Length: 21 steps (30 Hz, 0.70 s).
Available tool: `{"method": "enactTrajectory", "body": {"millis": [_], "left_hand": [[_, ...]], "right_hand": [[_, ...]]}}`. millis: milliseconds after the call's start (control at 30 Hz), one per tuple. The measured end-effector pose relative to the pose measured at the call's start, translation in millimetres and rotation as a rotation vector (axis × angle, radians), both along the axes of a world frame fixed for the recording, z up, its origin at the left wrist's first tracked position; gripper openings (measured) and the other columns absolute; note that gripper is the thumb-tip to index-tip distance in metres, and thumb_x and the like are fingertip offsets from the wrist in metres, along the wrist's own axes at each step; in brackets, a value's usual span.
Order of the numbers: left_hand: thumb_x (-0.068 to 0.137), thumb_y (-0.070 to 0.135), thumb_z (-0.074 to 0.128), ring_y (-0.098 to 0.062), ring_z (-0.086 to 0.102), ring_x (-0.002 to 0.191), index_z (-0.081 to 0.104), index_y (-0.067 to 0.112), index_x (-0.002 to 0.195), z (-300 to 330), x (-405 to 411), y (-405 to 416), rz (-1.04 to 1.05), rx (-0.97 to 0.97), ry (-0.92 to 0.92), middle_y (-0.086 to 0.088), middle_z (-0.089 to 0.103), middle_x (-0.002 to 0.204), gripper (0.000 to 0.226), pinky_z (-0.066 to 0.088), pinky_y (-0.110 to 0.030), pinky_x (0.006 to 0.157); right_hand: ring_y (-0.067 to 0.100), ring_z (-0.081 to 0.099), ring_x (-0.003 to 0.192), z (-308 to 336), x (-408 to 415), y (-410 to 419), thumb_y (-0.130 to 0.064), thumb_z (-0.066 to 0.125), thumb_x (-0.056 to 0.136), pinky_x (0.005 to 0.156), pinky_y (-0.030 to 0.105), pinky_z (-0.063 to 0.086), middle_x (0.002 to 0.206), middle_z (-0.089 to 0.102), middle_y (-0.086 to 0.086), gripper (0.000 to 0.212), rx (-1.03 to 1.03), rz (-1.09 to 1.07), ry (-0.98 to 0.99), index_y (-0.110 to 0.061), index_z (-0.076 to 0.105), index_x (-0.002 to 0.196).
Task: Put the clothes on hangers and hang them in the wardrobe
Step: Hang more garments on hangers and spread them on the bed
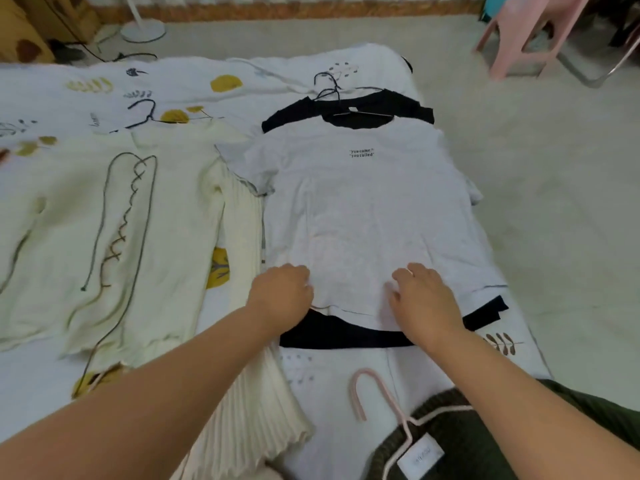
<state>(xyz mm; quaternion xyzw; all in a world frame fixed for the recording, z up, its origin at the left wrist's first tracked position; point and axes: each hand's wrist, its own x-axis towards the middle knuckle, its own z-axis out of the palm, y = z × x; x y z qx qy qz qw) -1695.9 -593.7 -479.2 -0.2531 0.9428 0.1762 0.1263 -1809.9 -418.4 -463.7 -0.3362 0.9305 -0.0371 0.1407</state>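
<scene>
White t-shirt [360,209] is lying flat on the bed [242,81], on top of a black shirt [346,336]; long axis running away from the person, neck pointing far, hem near; left hand [282,296] is resting at the hem's left side, fingers curled into the fabric; right hand [426,299] is pressing on the hem's right side, fingers spread; cream sweater [104,237] is lying just left; pink hanger [377,400] is lying near, hook pointing toward the shirts.
</scene>
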Motion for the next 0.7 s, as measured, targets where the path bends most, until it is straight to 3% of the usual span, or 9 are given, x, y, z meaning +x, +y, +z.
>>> {"method": "enactTrajectory", "body": {"millis": [133,267,400,533,700], "left_hand": [[0.095,0.019,0.037,-0.017,0.056,0.092,0.059,0.014,0.113,31,53,16,0.06,-0.001,0.02,-0.003,0.064,0.109,0.029,0.038,-0.025,0.072],[0.098,0.026,0.035,-0.016,0.055,0.107,0.053,0.019,0.124,65,118,28,0.08,-0.039,-0.086,-0.001,0.06,0.119,0.033,0.037,-0.023,0.078],[0.098,0.027,0.035,-0.017,0.053,0.103,0.054,0.016,0.12,101,193,39,0.115,-0.007,-0.248,-0.001,0.059,0.114,0.031,0.033,-0.022,0.072],[0.097,0.031,0.035,-0.019,0.051,0.113,0.052,0.016,0.122,131,266,43,0.189,0.029,-0.418,-0.002,0.056,0.124,0.034,0.04,-0.027,0.086],[0.098,0.033,0.033,-0.018,0.046,0.122,0.049,0.017,0.126,155,358,23,0.297,0.037,-0.458,-0.001,0.05,0.133,0.036,0.036,-0.025,0.095]], "right_hand": [[0.017,0.046,0.113,36,37,27,-0.017,0.037,0.099,0.093,0.027,0.04,0.128,0.049,0.002,0.033,-0.04,0.117,-0.129,-0.017,0.049,0.129],[0.017,0.053,0.111,69,72,45,-0.019,0.037,0.099,0.09,0.027,0.044,0.126,0.055,0.002,0.034,0.078,0.179,-0.262,-0.019,0.049,0.131],[0.016,0.055,0.108,99,110,53,-0.021,0.035,0.099,0.086,0.024,0.043,0.125,0.057,0.002,0.034,0.172,0.242,-0.332,-0.023,0.047,0.131],[0.013,0.055,0.095,127,155,49,-0.023,0.035,0.1,0.076,0.021,0.042,0.125,0.053,0.002,0.033,0.206,0.361,-0.319,-0.021,0.046,0.132],[0.013,0.054,0.096,151,223,34,-0.024,0.036,0.099,0.085,0.025,0.045,0.124,0.056,0.0,0.031,0.318,0.488,-0.336,-0.022,0.045,0.129]]}}
